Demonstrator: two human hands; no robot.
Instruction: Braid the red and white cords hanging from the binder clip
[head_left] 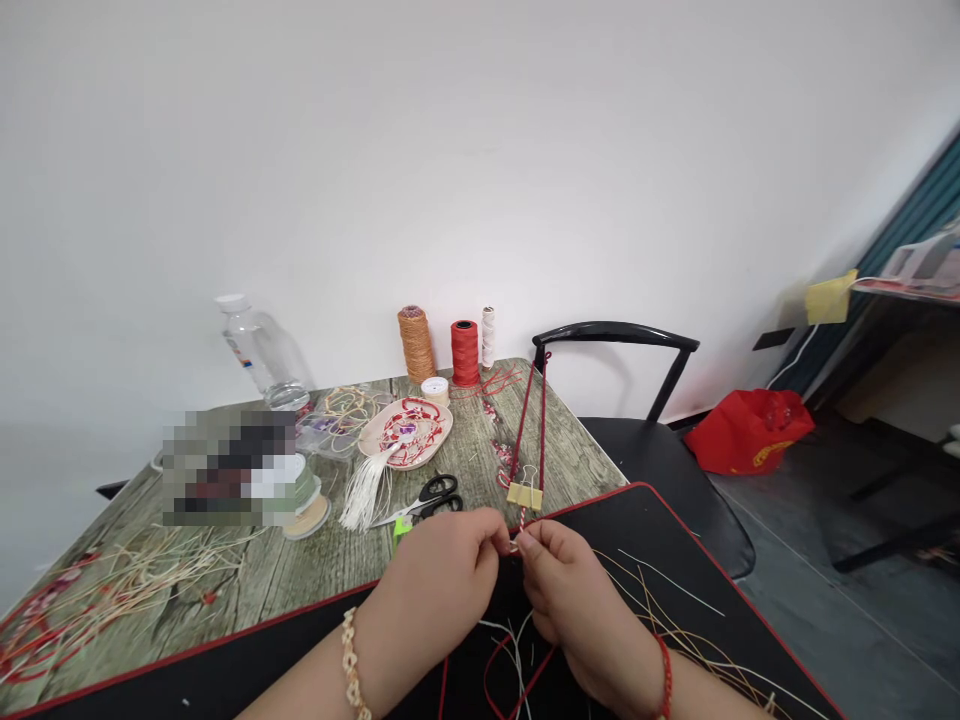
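As your left hand (433, 592) and right hand (576, 608) pinch it, a twisted red-and-white cord (521, 522) rises to a gold binder clip (524, 496). Both hands curl nearly shut.

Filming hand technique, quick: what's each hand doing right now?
Left hand: closed, pinching the red-and-white twisted cord.
Right hand: closed, pinching the same cord.

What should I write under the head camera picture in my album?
Left hand and right hand pinch a red-and-white cord under a gold binder clip.
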